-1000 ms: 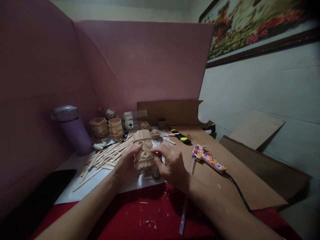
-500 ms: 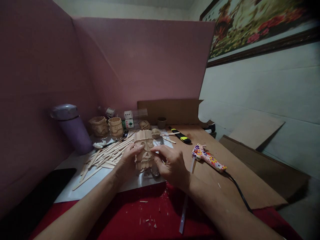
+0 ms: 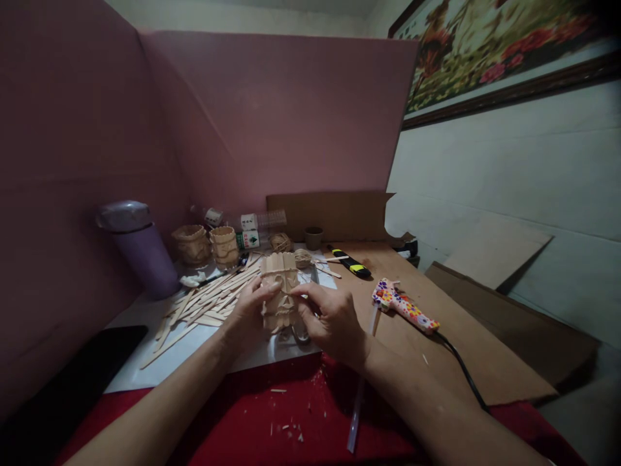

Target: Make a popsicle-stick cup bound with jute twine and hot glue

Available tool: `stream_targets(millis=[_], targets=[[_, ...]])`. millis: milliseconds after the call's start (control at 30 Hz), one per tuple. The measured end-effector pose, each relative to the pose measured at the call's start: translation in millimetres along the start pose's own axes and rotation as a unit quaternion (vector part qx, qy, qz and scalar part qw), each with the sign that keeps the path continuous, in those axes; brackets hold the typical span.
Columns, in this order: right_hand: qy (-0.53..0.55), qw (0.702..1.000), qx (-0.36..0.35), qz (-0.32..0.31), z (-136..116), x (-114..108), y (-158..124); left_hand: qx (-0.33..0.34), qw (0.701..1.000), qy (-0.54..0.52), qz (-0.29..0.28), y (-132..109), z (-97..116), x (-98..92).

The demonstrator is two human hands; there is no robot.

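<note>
A small holder built of pale wooden craft sticks (image 3: 280,285) is held upright between both hands over a white sheet (image 3: 194,349). My left hand (image 3: 247,310) wraps its left side, thumb on the front. My right hand (image 3: 330,317) pinches the holder's right front with thumb and forefinger, the other fingers curled. A loose pile of craft sticks (image 3: 204,304) lies just left of the hands.
A flower-patterned glue gun (image 3: 402,305) with a black cord lies on brown cardboard (image 3: 436,336) to the right. A purple flask (image 3: 138,246), two finished stick cups (image 3: 208,246), twine balls (image 3: 291,251) and a yellow-black knife (image 3: 350,262) stand behind. Pink boards wall the back and left.
The stick holder has sunk slightly and turned in the hands. My right fingers have slid closer onto its front. Nothing else has moved.
</note>
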State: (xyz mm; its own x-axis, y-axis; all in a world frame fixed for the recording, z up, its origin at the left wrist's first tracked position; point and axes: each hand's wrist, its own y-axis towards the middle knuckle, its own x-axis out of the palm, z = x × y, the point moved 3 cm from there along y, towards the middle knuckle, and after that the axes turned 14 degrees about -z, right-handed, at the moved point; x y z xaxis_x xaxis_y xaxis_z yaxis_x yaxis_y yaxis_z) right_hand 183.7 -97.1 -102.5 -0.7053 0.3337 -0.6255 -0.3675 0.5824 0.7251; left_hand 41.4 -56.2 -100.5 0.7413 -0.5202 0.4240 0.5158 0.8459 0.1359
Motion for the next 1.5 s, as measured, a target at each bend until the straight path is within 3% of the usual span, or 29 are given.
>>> stream_targets(millis=[833,1500], targets=[[-0.020,0.999,0.033,0.032,3,0,-2,-0.026,0.997,-0.069,-0.022,-1,-6,-11.3],[-0.028,0.999,0.031,0.030,4,1,-2,-0.024,0.997,-0.058,-0.036,-1,-4,-6.7]])
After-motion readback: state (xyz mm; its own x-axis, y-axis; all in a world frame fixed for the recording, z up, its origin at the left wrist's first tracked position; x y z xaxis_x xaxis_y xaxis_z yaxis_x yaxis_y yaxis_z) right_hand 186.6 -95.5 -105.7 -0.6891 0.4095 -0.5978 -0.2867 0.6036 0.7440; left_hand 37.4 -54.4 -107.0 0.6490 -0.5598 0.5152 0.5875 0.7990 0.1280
